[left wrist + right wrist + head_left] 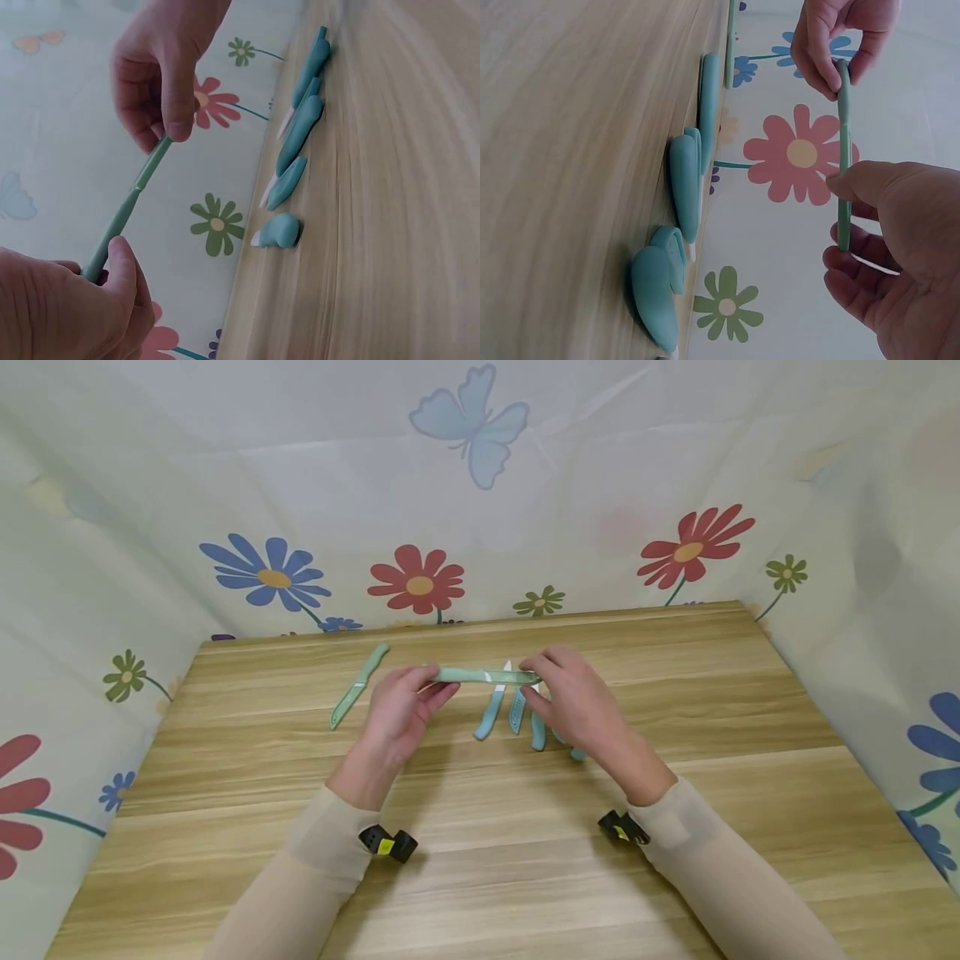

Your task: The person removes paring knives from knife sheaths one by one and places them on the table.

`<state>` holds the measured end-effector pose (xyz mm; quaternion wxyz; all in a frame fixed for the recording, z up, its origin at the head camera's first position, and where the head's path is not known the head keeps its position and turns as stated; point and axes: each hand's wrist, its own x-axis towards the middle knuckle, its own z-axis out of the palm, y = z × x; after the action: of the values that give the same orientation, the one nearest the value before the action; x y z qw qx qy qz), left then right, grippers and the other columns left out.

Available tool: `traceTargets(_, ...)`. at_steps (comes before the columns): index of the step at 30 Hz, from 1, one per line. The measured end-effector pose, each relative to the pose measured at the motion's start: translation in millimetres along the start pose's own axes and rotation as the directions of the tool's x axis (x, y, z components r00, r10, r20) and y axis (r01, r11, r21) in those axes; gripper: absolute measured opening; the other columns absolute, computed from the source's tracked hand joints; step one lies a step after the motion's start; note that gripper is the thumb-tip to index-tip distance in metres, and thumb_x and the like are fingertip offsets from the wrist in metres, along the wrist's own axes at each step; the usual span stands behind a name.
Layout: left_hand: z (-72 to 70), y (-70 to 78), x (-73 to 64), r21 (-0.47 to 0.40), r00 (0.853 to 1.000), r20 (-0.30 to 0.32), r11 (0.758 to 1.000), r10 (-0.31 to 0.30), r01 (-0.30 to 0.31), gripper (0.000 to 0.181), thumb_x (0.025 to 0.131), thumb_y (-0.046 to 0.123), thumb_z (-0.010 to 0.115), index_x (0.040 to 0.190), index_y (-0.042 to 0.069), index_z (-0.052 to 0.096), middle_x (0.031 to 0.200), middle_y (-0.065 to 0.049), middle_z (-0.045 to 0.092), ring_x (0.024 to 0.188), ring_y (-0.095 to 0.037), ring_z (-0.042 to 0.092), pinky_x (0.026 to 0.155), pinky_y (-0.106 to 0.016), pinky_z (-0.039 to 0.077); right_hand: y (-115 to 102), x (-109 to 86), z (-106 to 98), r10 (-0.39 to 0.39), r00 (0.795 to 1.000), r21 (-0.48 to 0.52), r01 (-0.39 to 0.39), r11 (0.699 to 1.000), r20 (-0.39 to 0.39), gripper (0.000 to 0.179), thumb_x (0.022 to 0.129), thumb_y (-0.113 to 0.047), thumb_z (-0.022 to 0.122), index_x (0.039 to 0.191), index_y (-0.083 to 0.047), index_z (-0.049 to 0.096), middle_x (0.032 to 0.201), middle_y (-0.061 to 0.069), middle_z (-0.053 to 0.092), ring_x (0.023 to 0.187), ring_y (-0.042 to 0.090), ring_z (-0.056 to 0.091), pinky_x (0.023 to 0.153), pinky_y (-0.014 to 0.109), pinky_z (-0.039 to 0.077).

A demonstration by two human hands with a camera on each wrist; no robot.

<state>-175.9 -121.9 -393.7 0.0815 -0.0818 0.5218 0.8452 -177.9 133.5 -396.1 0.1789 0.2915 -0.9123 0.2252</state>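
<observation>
A light green paring knife (461, 675) is held level above the table, its blade inside a green sheath (510, 678). My left hand (396, 710) pinches the handle near its butt end. On the other side, my right hand (581, 697) grips the sheath toward the tip, thumb on one face and fingers on the other in the right wrist view. Beneath and behind the right hand lie several blue knives, such as a blue-handled knife (489, 717) with bare white blade, and a blue sheath (517, 710). The right hand partly hides some of them.
A second green knife (360, 685), sheathed, lies on the wooden table (247, 777) left of the hands. A flowered cloth (315, 485) rises behind the table and at both sides. Each sleeve cuff carries a small black camera (388, 843).
</observation>
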Motion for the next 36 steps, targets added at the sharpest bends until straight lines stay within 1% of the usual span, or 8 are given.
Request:
traceTargets(3, 0.3, -2.9, -1.0, -0.011, 1.0, -0.001, 1.0, -0.005, 0.005, 0.024, 0.11, 0.007, 0.054, 0.126, -0.011, 0.049, 0.116, -0.016, 0.056, 0.099, -0.023, 0.07, 0.099, -0.034, 0.056, 2.3, -0.8, 0.6, -0.025, 1.0, 0.0, 0.025, 1.0, -0.01, 0.028, 0.094, -0.011, 0.082, 0.121, -0.005, 0.076, 0.107, 0.01, 0.069, 0.102, 0.03, 0.062, 0.087, 0.042, 0.055)
traceTargets(10, -1.6, -9.8, -0.8, -0.048, 1.0, -0.005, 0.999, -0.018, 0.018, 0.014, 0.109, 0.005, 0.053, 0.113, -0.009, 0.055, 0.11, -0.015, 0.057, 0.098, -0.023, 0.069, 0.1, -0.035, 0.056, 4.7, -1.6, 2.0, -0.067, 0.998, -0.021, 0.067, 0.998, -0.012, 0.028, 0.094, -0.011, 0.083, 0.12, -0.004, 0.077, 0.109, 0.01, 0.069, 0.102, 0.031, 0.062, 0.088, 0.045, 0.053)
traceTargets(16, -3.7, -14.2, 0.9, -0.063, 0.999, -0.017, 0.998, -0.029, 0.028, 0.018, 0.109, 0.005, 0.054, 0.119, -0.011, 0.053, 0.112, -0.016, 0.058, 0.099, -0.023, 0.07, 0.1, -0.035, 0.056, 6.3, -1.9, 3.4, -0.08, 0.997, -0.047, 0.08, 0.996, 0.007, 0.028, 0.094, -0.01, 0.082, 0.121, -0.004, 0.078, 0.11, 0.01, 0.069, 0.102, 0.031, 0.059, 0.089, 0.045, 0.052)
traceTargets(25, -5.6, -18.3, 2.7, -0.054, 0.998, -0.046, 0.998, -0.047, 0.044, 0.029, 0.108, 0.005, 0.056, 0.131, -0.003, 0.041, 0.122, -0.018, 0.053, 0.104, -0.025, 0.069, 0.099, -0.034, 0.056, 9.9, -1.1, 4.0, -0.102, 0.994, -0.072, 0.104, 0.992, 0.027, 0.027, 0.095, -0.007, 0.081, 0.121, -0.003, 0.077, 0.111, 0.011, 0.068, 0.104, 0.031, 0.058, 0.093, 0.043, 0.052)
traceTargets(27, -5.7, -18.8, 3.4, -0.043, 0.998, -0.049, 0.998, -0.045, 0.043, 0.028, 0.108, 0.005, 0.056, 0.13, -0.002, 0.041, 0.122, -0.017, 0.053, 0.104, -0.025, 0.069, 0.099, -0.034, 0.056, 10.3, -1.2, 3.7, -0.105, 0.994, -0.072, 0.107, 0.992, 0.031, 0.026, 0.095, -0.007, 0.081, 0.121, -0.003, 0.077, 0.111, 0.011, 0.068, 0.105, 0.031, 0.058, 0.093, 0.043, 0.051)
traceTargets(32, -5.5, -18.5, 5.0, 0.007, 0.998, -0.058, 1.0, -0.012, 0.013, 0.03, 0.108, 0.005, 0.057, 0.131, -0.006, 0.043, 0.115, -0.015, 0.054, 0.099, -0.023, 0.069, 0.098, -0.036, 0.057, 11.0, -1.6, 3.5, -0.111, 0.993, -0.072, 0.113, 0.991, 0.037, 0.026, 0.096, -0.006, 0.08, 0.121, -0.003, 0.077, 0.112, 0.011, 0.069, 0.105, 0.031, 0.059, 0.095, 0.044, 0.051)
traceTargets(34, -5.4, -18.3, 5.4, 0.063, 0.998, -0.066, 0.998, 0.019, -0.015, 0.033, 0.107, 0.005, 0.058, 0.134, -0.008, 0.044, 0.114, -0.015, 0.055, 0.099, -0.023, 0.07, 0.097, -0.037, 0.058, 11.2, -1.5, 3.6, -0.112, 0.993, -0.073, 0.115, 0.991, 0.038, 0.025, 0.096, -0.007, 0.08, 0.121, -0.004, 0.077, 0.112, 0.011, 0.069, 0.106, 0.031, 0.059, 0.095, 0.044, 0.051)
traceTargets(36, -5.2, -18.1, 5.4, 0.16, 0.995, -0.071, 0.985, 0.069, -0.057, 0.035, 0.106, 0.006, 0.062, 0.135, -0.007, 0.047, 0.115, -0.013, 0.057, 0.099, -0.023, 0.069, 0.097, -0.038, 0.058, 11.5, -1.5, 3.9, -0.113, 0.993, -0.074, 0.115, 0.991, 0.039, 0.025, 0.096, -0.007, 0.08, 0.121, -0.004, 0.077, 0.112, 0.011, 0.069, 0.106, 0.031, 0.059, 0.096, 0.044, 0.051)
